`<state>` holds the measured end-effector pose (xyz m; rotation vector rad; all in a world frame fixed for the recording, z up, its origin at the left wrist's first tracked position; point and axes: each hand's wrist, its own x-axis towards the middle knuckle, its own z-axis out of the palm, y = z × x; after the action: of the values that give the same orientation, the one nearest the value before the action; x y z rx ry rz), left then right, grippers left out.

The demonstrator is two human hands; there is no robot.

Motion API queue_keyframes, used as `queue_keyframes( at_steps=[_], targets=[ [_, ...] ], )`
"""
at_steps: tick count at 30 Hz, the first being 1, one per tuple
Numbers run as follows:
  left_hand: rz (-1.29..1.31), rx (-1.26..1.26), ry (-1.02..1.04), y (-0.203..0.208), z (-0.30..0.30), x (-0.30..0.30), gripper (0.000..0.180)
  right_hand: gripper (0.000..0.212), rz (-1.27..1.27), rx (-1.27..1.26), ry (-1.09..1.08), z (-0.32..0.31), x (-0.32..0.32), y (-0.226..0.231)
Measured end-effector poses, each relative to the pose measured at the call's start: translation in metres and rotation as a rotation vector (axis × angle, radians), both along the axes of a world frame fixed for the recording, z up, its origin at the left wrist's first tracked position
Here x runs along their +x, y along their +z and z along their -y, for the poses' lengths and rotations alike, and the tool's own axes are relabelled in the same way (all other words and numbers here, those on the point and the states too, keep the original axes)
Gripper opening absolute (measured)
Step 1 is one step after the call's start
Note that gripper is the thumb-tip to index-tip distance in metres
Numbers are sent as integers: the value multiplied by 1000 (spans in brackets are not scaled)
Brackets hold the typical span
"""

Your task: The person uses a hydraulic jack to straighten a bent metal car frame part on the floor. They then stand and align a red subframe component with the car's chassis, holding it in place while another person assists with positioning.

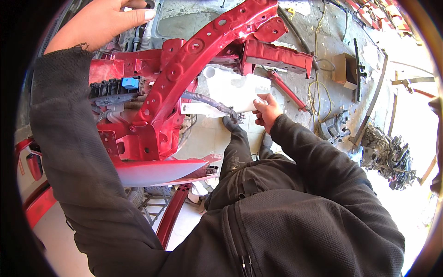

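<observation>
My right hand (pixel 267 111) pinches the edge of a white plastic reservoir (pixel 237 85) with a round neck, low beside the red car body frame (pixel 184 60). A strip of the reservoir runs left behind a dark corrugated wiring hose (pixel 207 100), whose taped end hangs loose near my right hand. At the upper left my left hand (pixel 108 21) is raised over the engine bay, thumb stretched out, with nothing seen in it; the picture's top edge cuts off part of its fingers. Below my left hand sits a black fuse box (pixel 108 88) with a blue relay (pixel 130 83).
A red and grey fender panel (pixel 161 171) juts toward me from the car. On the floor lie a red strut (pixel 288 90), a yellow cord (pixel 317 87), an open cardboard box (pixel 345 70), a black bracket part (pixel 334 125) and a heap of wiring (pixel 389 157).
</observation>
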<state>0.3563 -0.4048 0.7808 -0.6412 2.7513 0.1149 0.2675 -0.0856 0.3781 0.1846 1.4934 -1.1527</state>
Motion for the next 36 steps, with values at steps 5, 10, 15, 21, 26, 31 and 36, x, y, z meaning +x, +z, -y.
queue_keyframes(
  at_steps=[5, 10, 15, 21, 26, 31, 36],
  targets=[
    [-34, -17, -5, -1, -7, 2, 61, 38, 0, -17, 43, 4, -5, -1],
    [-26, -53, -23, 0, -6, 8, 61, 37, 24, -25, 69, 4, -6, -4],
    [-22, -18, 6, -1, -6, 6, 62, 60, -81, 7, 313, 0, -18, -15],
    [-27, -4, 6, -1, -8, 7, 64, 131, -607, -20, 793, 18, -49, -43],
    [-32, 110, 53, -5, -1, -2, 65, 143, -444, -69, 765, 36, -49, -58],
    [-47, 7, -10, -1, -7, 7, 65, 135, -434, -141, 802, 39, -55, -47],
    [12, 45, 52, -2, -10, -4, 66, 114, -489, -116, 851, 39, -54, -23]
  ],
)
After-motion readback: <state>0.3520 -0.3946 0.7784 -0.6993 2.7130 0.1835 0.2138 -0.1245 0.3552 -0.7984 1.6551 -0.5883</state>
